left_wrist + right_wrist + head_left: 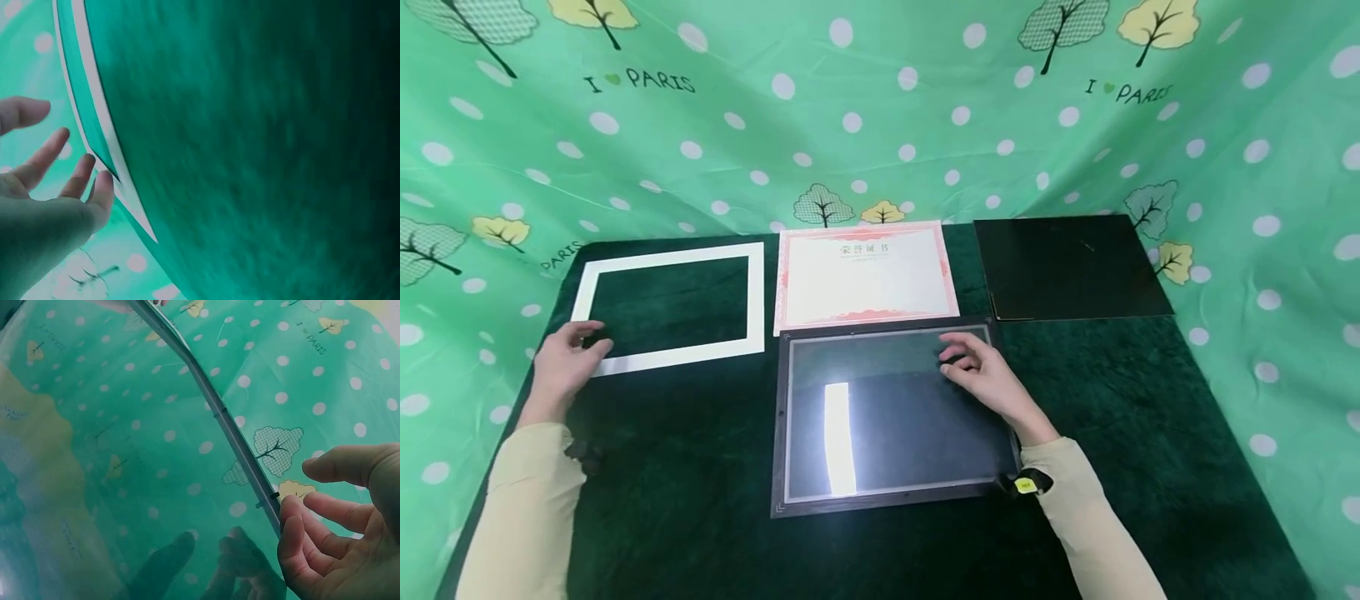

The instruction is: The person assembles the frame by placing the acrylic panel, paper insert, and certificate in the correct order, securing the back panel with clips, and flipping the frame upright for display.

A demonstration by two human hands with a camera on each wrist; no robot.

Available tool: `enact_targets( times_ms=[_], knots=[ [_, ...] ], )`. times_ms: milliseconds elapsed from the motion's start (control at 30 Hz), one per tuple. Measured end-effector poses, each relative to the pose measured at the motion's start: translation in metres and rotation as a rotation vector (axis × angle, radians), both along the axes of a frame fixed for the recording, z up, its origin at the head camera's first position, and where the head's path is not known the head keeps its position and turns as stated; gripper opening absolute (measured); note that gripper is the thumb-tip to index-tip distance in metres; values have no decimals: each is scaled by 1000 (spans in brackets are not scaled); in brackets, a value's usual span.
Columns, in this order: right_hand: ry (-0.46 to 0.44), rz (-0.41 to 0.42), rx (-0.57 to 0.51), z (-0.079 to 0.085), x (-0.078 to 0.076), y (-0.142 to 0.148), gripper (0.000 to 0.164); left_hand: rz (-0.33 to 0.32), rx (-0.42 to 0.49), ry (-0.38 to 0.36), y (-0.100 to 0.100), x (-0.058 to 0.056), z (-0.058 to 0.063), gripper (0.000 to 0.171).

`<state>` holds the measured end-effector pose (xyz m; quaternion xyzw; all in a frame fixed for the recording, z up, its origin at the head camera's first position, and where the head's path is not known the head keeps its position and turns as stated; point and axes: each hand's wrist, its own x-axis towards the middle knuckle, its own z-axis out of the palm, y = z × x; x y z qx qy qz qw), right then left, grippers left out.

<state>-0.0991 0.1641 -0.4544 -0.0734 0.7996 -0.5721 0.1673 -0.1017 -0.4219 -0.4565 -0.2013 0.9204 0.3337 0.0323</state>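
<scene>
Near the lower left corner of a white rectangular mat [756, 300], my left hand [567, 360] hovers with loosely bent, spread fingers. In the left wrist view those fingers [76, 178] overlap the mat's corner [134, 203] and grip nothing. A dark picture frame [781, 417] with a glossy clear pane [910, 417] lies in front of me. My right hand [983, 373] is over the pane's upper right part, fingers slightly curved and thumb apart. The right wrist view has its fingertips right by the frame's edge [234, 440], and the hand mirrored in the pane.
A pink-bordered certificate [865, 287] lies behind the frame, its lower edge close to the frame's top. To its right is a black backing board [1071, 271]. Dark green cloth [685, 475] covers the table; a green dotted curtain [910, 117] surrounds its back and sides.
</scene>
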Motion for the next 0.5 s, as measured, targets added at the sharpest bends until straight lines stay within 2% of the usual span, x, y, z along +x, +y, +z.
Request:
enact_targets(
  times_ms=[100,333,500],
  knots=[
    [-7,2,12,0,1,-2,46,-7,-7,-8,-9,2,4,61],
    [-8,0,23,-1,2,-3,44,-61,-89,-76,-26,4,2,69],
    [-9,-8,30,-1,2,-3,43,-9,-67,-107,-27,-1,1,73]
  ],
)
